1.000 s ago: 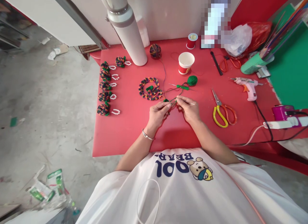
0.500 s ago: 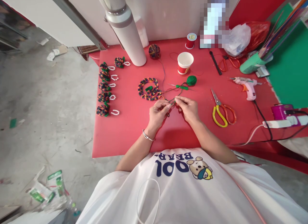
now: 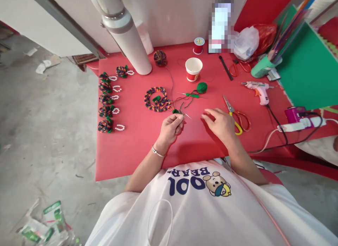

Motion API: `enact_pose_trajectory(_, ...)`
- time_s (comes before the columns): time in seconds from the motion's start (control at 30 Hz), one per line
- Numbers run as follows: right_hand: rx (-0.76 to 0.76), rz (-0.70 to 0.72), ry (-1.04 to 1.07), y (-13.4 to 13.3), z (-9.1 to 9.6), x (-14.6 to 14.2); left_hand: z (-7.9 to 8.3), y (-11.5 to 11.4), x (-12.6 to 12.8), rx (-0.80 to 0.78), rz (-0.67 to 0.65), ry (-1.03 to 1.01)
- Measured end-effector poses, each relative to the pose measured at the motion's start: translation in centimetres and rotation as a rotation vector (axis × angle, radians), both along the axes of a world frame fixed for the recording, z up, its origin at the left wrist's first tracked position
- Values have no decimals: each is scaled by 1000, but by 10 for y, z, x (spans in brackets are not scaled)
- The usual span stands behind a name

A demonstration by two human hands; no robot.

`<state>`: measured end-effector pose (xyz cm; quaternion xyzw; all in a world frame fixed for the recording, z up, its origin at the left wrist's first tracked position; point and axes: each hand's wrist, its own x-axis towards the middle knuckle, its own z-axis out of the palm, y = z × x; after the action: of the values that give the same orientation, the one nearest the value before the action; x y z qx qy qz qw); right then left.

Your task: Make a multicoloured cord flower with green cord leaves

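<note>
My left hand (image 3: 171,128) is closed in a pinch on a thin metal crochet hook (image 3: 186,115) with green yarn (image 3: 182,105) looped at its fingertips. The yarn runs back to a small green yarn ball (image 3: 202,87). A coiled multicoloured crochet strip (image 3: 156,99) lies just beyond my left hand. My right hand (image 3: 221,123) hovers over the red table (image 3: 137,140), apart from the left, fingers loosely curled with nothing visible in them. It is nearest the yellow-handled scissors (image 3: 236,116).
Several finished crochet flowers with bead loops (image 3: 105,101) line the table's left side. A paper cup (image 3: 193,69), multicoloured yarn ball (image 3: 160,58), thread spool (image 3: 199,45), glue gun (image 3: 257,90), power strip (image 3: 298,125) and white pipe (image 3: 126,34) stand farther back.
My right hand let go of the hook and yarn and moved right toward the scissors. My left hand kept hold of the hook. The camera shifted slightly to the right.
</note>
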<state>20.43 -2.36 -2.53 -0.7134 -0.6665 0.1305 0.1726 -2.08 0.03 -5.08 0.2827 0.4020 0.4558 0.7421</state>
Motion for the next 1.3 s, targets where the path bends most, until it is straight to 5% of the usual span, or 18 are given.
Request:
enact_pose_trajectory(0.23, -154, -242, -404, -40, 10, 57, 9, 2, -2, -29, 55, -16)
enact_pose_trajectory(0.57, -249, -362, -209, -33, 11, 85, 4, -1, -4, 8, 58, 87)
enact_pose_trajectory(0.7, -47, -359, 269, -26, 9, 44, 3, -3, -1, 74, 73, 107)
enact_pose_trajectory(0.87, -109, -12, 986, -1, 3, -42, -3, -5, 1, 139, 129, 190)
enact_pose_trajectory(1.03, 62, -7, 934, 21, 0, -71, -6, -6, -3, 267, 183, 324)
enact_pose_trajectory(1.3, -15, -24, 1000, 22, 5, -72, 0, -8, -4, 381, 190, 380)
